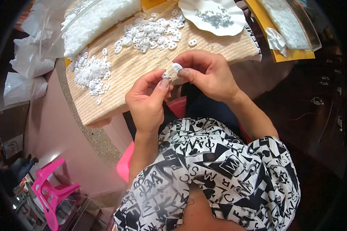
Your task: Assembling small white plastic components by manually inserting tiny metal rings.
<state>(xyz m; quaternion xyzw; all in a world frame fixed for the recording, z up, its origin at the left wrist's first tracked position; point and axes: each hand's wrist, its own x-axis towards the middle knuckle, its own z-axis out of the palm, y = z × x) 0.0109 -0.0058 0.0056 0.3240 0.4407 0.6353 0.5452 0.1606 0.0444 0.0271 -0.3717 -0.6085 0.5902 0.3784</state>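
Observation:
Close together above the near edge of the cloth-covered table, both my hands pinch small white plastic parts. My left hand (147, 101) grips a small white piece (166, 76) between thumb and forefinger. My right hand (212, 75) holds a white oval piece (177, 67) right beside it; whether the two touch I cannot tell. Beyond my hands lies a loose pile of white oval pieces with two holes (154, 34). A pile of smaller white pieces (91, 73) spreads at the left. Small dark metal bits (218, 19) lie on a scalloped white plate (235, 28).
A striped beige cloth (117, 82) covers the table. Behind the piles sits a big clear bag of white pieces (92, 23). Another filled bag (285, 23) and crumpled white paper (275, 41) are at the far right. A pink stool (52, 188) stands lower left.

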